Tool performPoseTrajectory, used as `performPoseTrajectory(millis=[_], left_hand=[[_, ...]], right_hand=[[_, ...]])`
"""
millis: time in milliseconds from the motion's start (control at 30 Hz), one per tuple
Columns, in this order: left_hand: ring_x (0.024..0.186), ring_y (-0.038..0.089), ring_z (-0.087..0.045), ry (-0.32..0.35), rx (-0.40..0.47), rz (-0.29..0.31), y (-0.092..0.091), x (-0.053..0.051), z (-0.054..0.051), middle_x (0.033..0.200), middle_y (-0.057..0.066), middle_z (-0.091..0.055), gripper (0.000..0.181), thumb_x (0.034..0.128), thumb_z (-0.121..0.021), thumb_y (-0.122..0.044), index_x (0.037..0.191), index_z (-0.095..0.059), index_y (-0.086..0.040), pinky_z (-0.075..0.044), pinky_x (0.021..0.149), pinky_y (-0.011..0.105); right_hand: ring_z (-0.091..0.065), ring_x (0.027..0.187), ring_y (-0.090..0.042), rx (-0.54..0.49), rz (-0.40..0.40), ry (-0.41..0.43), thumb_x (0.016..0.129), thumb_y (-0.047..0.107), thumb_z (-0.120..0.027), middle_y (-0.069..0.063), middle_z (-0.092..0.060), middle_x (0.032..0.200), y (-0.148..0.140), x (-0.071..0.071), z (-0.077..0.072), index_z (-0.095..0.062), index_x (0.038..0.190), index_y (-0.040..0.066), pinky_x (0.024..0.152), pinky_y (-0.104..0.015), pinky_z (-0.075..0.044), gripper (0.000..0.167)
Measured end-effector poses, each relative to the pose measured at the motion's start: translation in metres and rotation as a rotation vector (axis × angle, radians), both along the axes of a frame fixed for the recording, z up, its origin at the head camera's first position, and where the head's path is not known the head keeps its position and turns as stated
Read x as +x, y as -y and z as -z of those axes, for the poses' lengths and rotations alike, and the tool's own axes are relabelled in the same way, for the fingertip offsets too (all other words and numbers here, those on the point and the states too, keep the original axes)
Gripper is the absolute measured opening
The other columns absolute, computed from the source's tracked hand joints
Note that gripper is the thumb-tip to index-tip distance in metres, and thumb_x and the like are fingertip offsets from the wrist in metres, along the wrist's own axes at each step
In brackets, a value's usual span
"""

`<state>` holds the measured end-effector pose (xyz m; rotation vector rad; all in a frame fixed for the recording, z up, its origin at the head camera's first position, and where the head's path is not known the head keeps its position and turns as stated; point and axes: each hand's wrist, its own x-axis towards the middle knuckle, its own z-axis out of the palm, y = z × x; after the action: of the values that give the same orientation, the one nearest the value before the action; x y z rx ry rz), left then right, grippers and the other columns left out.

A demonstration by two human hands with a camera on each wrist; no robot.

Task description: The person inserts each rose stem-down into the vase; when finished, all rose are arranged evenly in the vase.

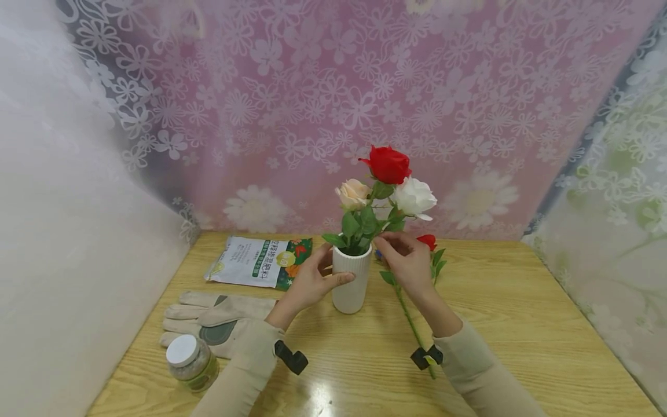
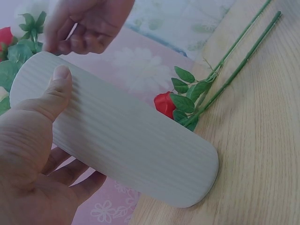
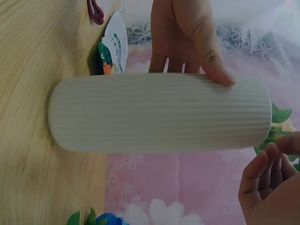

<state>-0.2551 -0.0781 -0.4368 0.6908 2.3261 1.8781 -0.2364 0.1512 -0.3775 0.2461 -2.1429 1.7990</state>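
A white ribbed vase (image 1: 350,286) stands upright on the table, holding a red rose (image 1: 388,165), a peach rose (image 1: 354,194) and a white rose (image 1: 414,197) with green leaves. My left hand (image 1: 314,281) grips it from the left, thumb across its front; in the left wrist view the thumb (image 2: 58,91) lies near the rim. At the rim's right side, my right hand (image 1: 409,260) pinches at the white rose's stem beneath the leaves; its fingertips mostly hide that stem. In the right wrist view, the right hand (image 3: 272,187) has curled fingers beside the vase mouth.
Behind the right forearm lie another red rose (image 1: 427,241) and a blue flower (image 3: 111,219), with long stems toward the front. On the left are a fertilizer bag (image 1: 260,263), light work gloves (image 1: 208,318) and a white-lidded jar (image 1: 193,364). A floral curtain (image 1: 312,116) hangs behind.
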Motion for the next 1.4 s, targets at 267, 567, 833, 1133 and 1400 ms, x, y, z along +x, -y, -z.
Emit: performPoseTrajectory(millis=[267, 567, 833, 1133, 1400], left_hand=[[0.143, 0.029, -0.056, 0.015, 0.002, -0.004, 0.000, 0.000, -0.001, 0.155, 0.009, -0.057, 0.094, 0.0937, -0.083, -0.031, 0.169, -0.027, -0.023, -0.050, 0.117, 0.050], [0.142, 0.030, -0.057, 0.007, 0.001, 0.005, -0.001, 0.001, -0.002, 0.154, 0.010, -0.057, 0.091, 0.0941, -0.083, -0.031, 0.168, -0.029, -0.024, -0.051, 0.116, 0.050], [0.142, 0.030, -0.058, 0.004, 0.018, 0.016, 0.000, 0.000, -0.003, 0.153, 0.010, -0.058, 0.090, 0.0940, -0.083, -0.030, 0.167, -0.030, -0.027, -0.051, 0.116, 0.052], [0.143, 0.030, -0.057, -0.001, 0.009, 0.011, -0.001, -0.001, -0.003, 0.153, 0.011, -0.058, 0.091, 0.0933, -0.084, -0.028, 0.167, -0.031, -0.028, -0.049, 0.117, 0.055], [0.142, 0.030, -0.057, 0.002, 0.006, 0.017, 0.000, -0.001, -0.004, 0.153, 0.011, -0.058, 0.090, 0.0938, -0.083, -0.029, 0.167, -0.031, -0.029, -0.050, 0.116, 0.054]], right_hand=[[-0.057, 0.059, -0.015, 0.066, -0.002, 0.040, 0.101, 0.020, -0.073, 0.000, -0.063, 0.067, -0.035, -0.002, 0.014, -0.075, 0.114, -0.001, 0.055, -0.026, -0.050, 0.025], [-0.064, 0.065, -0.007, 0.118, 0.049, 0.136, 0.103, 0.026, -0.072, 0.019, -0.072, 0.079, -0.082, 0.002, 0.033, -0.073, 0.119, 0.002, 0.060, -0.024, -0.058, 0.028], [-0.073, 0.078, -0.008, 0.182, 0.015, 0.216, 0.104, 0.027, -0.071, 0.019, -0.073, 0.098, -0.127, 0.003, 0.053, -0.061, 0.142, -0.004, 0.068, -0.030, -0.065, 0.050], [-0.075, 0.087, -0.007, 0.286, -0.015, 0.273, 0.106, 0.025, -0.067, -0.029, -0.068, 0.130, -0.158, 0.007, 0.071, -0.054, 0.149, -0.006, 0.076, -0.035, -0.067, 0.054], [-0.077, 0.092, -0.016, 0.325, -0.073, 0.359, 0.106, 0.021, -0.067, -0.034, -0.065, 0.131, -0.173, 0.012, 0.086, -0.049, 0.150, -0.011, 0.080, -0.037, -0.067, 0.058]])
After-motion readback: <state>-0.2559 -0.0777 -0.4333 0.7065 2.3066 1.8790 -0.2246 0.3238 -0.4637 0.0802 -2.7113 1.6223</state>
